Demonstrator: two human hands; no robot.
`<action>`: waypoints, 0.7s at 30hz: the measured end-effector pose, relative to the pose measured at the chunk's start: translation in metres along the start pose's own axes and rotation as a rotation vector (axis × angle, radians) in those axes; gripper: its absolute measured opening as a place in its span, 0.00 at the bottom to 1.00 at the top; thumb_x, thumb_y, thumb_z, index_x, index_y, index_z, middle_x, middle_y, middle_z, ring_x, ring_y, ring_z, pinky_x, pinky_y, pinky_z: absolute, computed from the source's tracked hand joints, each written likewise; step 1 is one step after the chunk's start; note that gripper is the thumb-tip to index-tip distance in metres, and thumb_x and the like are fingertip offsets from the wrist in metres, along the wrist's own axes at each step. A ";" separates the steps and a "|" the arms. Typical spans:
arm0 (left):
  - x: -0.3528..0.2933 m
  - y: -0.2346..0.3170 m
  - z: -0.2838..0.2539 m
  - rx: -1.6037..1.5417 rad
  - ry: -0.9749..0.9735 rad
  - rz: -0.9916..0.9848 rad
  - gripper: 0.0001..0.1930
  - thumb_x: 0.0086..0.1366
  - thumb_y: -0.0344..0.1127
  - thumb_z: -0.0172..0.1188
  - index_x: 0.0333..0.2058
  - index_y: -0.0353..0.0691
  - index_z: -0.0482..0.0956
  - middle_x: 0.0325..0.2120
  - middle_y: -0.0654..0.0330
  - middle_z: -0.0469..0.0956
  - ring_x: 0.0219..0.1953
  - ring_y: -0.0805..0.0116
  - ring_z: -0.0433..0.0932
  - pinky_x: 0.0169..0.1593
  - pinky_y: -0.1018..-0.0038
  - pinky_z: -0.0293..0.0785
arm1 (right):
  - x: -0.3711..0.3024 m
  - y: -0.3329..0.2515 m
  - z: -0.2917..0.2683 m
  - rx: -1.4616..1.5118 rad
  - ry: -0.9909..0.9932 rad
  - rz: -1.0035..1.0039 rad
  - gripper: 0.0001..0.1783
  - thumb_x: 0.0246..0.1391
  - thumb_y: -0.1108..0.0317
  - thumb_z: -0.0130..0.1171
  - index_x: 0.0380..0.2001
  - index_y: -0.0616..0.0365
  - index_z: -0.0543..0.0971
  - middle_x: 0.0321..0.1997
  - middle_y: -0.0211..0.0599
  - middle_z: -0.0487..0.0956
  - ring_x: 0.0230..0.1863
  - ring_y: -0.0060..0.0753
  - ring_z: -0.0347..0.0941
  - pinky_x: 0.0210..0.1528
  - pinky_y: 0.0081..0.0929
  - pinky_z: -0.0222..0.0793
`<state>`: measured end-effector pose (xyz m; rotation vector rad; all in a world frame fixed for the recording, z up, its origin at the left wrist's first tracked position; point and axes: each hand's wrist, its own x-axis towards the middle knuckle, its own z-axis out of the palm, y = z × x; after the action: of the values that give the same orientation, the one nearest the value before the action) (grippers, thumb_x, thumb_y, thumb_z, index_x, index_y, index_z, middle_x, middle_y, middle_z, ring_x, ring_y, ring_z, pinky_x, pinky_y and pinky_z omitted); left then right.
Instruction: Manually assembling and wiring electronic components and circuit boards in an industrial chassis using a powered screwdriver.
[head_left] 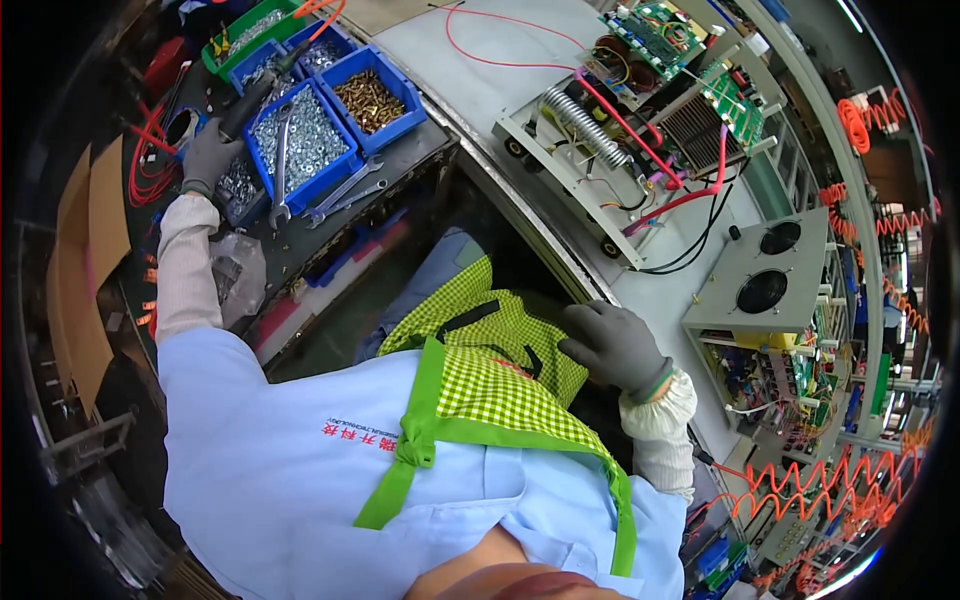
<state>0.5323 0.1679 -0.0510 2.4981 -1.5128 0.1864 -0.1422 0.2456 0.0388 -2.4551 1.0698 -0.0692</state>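
My left hand (pixel 211 157), in a grey glove, is at the left bench beside the parts bins. Its fingers are closed round the near end of a dark, long air tool (pixel 247 104), which lies over the bins with an orange hose at its far end. Just right of it, a blue bin (pixel 333 166) holds silvery washers, with a wrench (pixel 281 165) lying across them. Another blue bin (pixel 372 103) holds brass-coloured screws. My right hand (pixel 617 347), also gloved, is by the edge of the white bench, fingers loosely bent and apart, holding nothing.
More wrenches (pixel 345 196) and a clear plastic bag (pixel 238 272) lie on the dark bench. On the white bench (pixel 510 40) stand an open chassis (pixel 570 185) with circuit boards and red cables, and a metal unit with two fans (pixel 762 270). Cardboard (pixel 85 270) is at far left.
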 end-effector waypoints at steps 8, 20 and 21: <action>0.001 -0.014 0.022 0.030 0.014 -0.036 0.36 0.55 0.51 0.61 0.61 0.45 0.66 0.46 0.45 0.78 0.49 0.44 0.76 0.53 0.57 0.71 | -0.005 0.020 0.018 0.005 0.031 0.066 0.22 0.50 0.55 0.64 0.46 0.54 0.77 0.39 0.42 0.79 0.39 0.47 0.77 0.41 0.40 0.73; -0.021 0.042 -0.019 0.039 0.184 0.207 0.37 0.59 0.48 0.61 0.66 0.48 0.58 0.56 0.45 0.72 0.57 0.46 0.72 0.57 0.60 0.69 | -0.017 0.109 0.054 0.174 0.856 0.533 0.26 0.51 0.60 0.67 0.50 0.64 0.74 0.42 0.41 0.77 0.32 0.33 0.77 0.37 0.32 0.73; -0.028 0.061 -0.024 -0.011 0.285 0.301 0.36 0.60 0.48 0.61 0.66 0.48 0.59 0.56 0.46 0.72 0.58 0.46 0.71 0.57 0.60 0.69 | -0.009 0.119 0.058 0.339 0.867 0.478 0.25 0.49 0.63 0.67 0.49 0.64 0.74 0.40 0.39 0.77 0.32 0.29 0.75 0.37 0.29 0.72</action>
<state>0.4649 0.1705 -0.0264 2.1115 -1.7440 0.5538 -0.2169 0.2042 -0.0634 -1.7909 1.7762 -1.1300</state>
